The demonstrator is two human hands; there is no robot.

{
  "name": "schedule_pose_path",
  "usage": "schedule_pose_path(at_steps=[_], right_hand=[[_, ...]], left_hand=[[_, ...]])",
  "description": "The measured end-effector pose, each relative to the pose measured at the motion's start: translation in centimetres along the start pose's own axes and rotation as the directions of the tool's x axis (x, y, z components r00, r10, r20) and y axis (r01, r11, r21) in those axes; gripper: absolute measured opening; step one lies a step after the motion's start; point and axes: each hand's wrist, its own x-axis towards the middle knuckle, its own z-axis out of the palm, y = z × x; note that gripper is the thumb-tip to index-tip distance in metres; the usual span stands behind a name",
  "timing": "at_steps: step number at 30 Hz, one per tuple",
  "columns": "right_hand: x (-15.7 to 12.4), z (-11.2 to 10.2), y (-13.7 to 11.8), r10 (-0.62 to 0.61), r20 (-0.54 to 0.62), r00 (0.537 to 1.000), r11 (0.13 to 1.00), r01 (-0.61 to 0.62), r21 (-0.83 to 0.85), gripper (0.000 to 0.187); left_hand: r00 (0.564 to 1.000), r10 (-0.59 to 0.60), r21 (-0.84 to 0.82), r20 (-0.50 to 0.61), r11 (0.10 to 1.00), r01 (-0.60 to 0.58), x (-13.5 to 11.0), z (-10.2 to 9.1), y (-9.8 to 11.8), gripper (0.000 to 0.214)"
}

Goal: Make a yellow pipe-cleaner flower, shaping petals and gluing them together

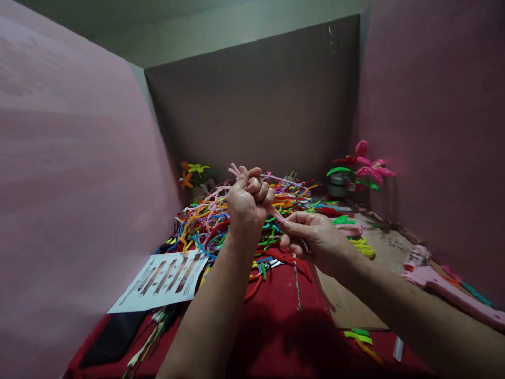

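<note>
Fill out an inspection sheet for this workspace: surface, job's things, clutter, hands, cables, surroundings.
Surface: red cloth, with cardboard at the right.
Job's things: pink fuzzy strips, running between both hands.
Clutter: multicoloured heap behind the hands; printed sheet at left; pink tool at far right.
Hands: left hand closed around the strips; right hand pinching them lower down.
Cables: nothing seen.
Surroundings: pink side panels, dark back panel; pink flower at right rear, yellow flower at left rear.
</note>
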Motion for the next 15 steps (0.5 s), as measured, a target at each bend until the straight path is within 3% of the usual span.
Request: schedule_pose_path(at_steps=[3,5,7,9,11,15], right_hand=[[0.2,-0.6,-0.7,-0.061,-0.047,0.997,0.998,0.060,-0.031,0.018],[0.4,-1.0,-0.9,-0.108,-0.089,0.990,0.993,0.103,-0.057,0.016],[0.7,-1.5,-0.8,-0.168,-0.123,0.978,0.980,0.152,-0.129,0.016],[1.0,-2.1,-0.3,-0.255,-0.160,0.954,0.949,0.215,-0.231,0.019],[1.1,-2.6,0.5,-0.335,-0.167,0.927,0.908,0.271,-0.319,0.021],[1.2,-3.5,1.5,-0.364,-0.145,0.920,0.880,0.288,-0.378,0.025]], left_hand=[[1.000,0.002,0.046,0.022,0.999,-0.003,-0.2,0.0,-0.1,0.027],[0.996,-0.069,0.203,0.059,0.978,0.056,-0.6,-0.3,-0.4,0.024],[0.980,-0.182,0.452,0.084,0.883,0.125,-1.4,-0.8,-0.9,0.025],[0.955,-0.287,0.673,0.071,0.720,0.167,-2.3,-1.5,-1.4,0.022],[0.955,-0.295,0.751,0.036,0.639,0.169,-3.1,-2.1,-2.0,0.017],[0.957,-0.288,0.762,-0.044,0.610,0.218,-3.8,-2.9,-3.0,0.014]])
